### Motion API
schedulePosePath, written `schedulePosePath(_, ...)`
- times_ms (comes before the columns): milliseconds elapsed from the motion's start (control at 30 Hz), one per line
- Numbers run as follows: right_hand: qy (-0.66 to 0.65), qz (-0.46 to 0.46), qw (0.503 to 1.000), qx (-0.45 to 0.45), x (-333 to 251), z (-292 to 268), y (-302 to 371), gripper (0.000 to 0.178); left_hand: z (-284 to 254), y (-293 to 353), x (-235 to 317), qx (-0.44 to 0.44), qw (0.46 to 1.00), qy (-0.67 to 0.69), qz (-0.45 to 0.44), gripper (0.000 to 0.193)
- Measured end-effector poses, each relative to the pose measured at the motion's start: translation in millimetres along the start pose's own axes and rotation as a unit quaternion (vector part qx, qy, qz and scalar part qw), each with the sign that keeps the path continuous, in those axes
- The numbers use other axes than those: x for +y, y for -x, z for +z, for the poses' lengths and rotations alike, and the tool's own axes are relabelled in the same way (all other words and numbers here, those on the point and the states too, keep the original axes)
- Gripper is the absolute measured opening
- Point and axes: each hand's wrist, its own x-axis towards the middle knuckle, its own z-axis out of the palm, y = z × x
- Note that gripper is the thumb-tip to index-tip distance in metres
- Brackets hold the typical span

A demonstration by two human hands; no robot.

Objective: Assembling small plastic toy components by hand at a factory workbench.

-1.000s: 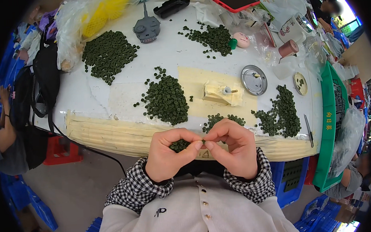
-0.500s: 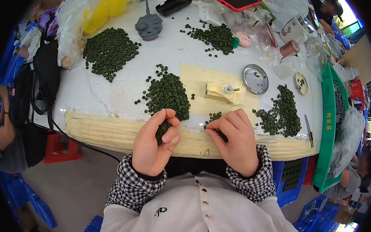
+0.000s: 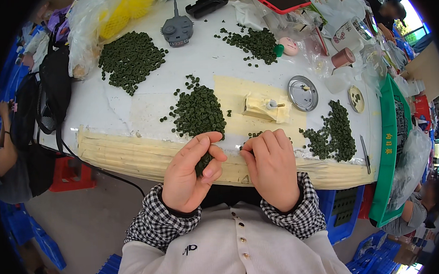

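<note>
My left hand (image 3: pixel 189 176) is curled at the table's near edge, its fingers closed around several small dark green wheel-like pieces (image 3: pixel 204 163) showing in the palm. To its right, my right hand (image 3: pixel 275 171) has thumb and forefinger pinched together. A tiny dark speck shows at their tips, too small to name. Just beyond my left hand lies a heap of the same green pieces (image 3: pixel 198 108). A few more green pieces (image 3: pixel 253 134) peek out past my right knuckles. Behind them stands a tape-covered block (image 3: pixel 260 107) with a small metal pin on top.
Other green heaps lie far left (image 3: pixel 131 60), far middle (image 3: pixel 257 44) and right (image 3: pixel 337 133). Around them are a round metal lid (image 3: pixel 302 94), a small dish (image 3: pixel 356 99), a slim pointed tool (image 3: pixel 365 154), a grey model turret (image 3: pixel 177 30), a red-cased phone (image 3: pixel 282 0) and a green tray (image 3: pixel 384 178).
My left hand has shifted right and slightly down, toward the right hand. My right hand has moved slightly left, its fingertips still pinched.
</note>
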Motion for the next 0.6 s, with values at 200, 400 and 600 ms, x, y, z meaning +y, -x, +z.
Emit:
schedulePosePath(200,0.021,-0.028,0.999,0.005,1,4,1,0.016,9,-1,-3,-0.002,1.0,-0.022,-0.009,0.028)
schedulePosePath(400,-0.155,0.001,0.985,0.077,3,-5,4,0.018,13,-1,-6,-0.019,0.999,-0.042,-0.01,0.028)
schedulePosePath(600,-0.21,0.023,0.972,0.102,1,-12,6,0.017,1,-3,-11,-0.067,0.997,-0.04,-0.024,0.028)
